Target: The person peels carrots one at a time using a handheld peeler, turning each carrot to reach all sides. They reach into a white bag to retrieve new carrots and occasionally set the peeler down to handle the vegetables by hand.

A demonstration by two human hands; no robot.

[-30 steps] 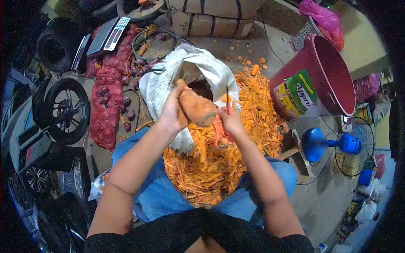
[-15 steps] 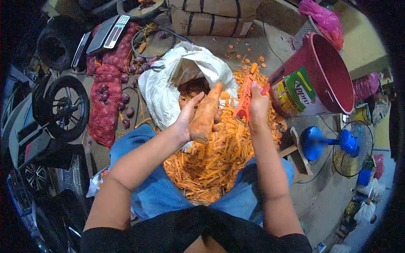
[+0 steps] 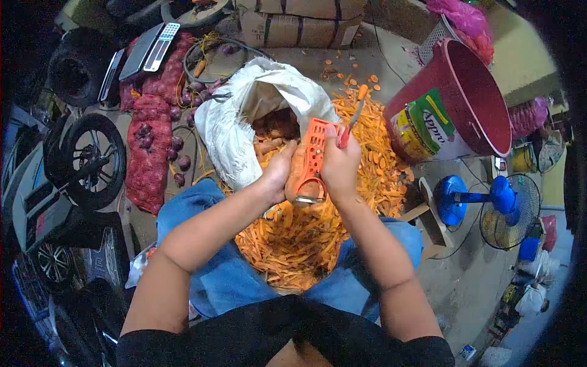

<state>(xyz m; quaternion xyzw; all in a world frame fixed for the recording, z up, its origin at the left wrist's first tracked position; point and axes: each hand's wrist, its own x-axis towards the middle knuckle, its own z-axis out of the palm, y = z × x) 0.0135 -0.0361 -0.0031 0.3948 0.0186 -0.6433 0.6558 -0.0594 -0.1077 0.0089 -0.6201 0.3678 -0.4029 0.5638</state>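
Observation:
My left hand (image 3: pixel 278 173) is wrapped round a large carrot (image 3: pixel 297 166), held tilted above the heap of peelings. An orange peeler (image 3: pixel 316 144) with a perforated body lies over the carrot, its blade end near the carrot's thick lower end. My right hand (image 3: pixel 341 166) is closed on that peeler. A knife (image 3: pixel 357 115) with a red handle also sticks out of the same hand, blade pointing up and away. Orange peelings (image 3: pixel 293 257) are heaped between my knees. Just beyond my hands gapes a white woven sack (image 3: pixel 223 131) with carrots inside.
A dark red bucket (image 3: pixel 422 79) leans at the right, with a blue fan (image 3: pixel 501 199) below it. Red net bags of onions (image 3: pixel 147 165) lie at the left near a motorbike wheel (image 3: pixel 95 159). Wrapped cartons (image 3: pixel 293 27) stand at the back.
My right hand has moved left, bringing the peeler from beside the carrot onto it. The knife blade now shows above that hand. My left hand still holds the carrot.

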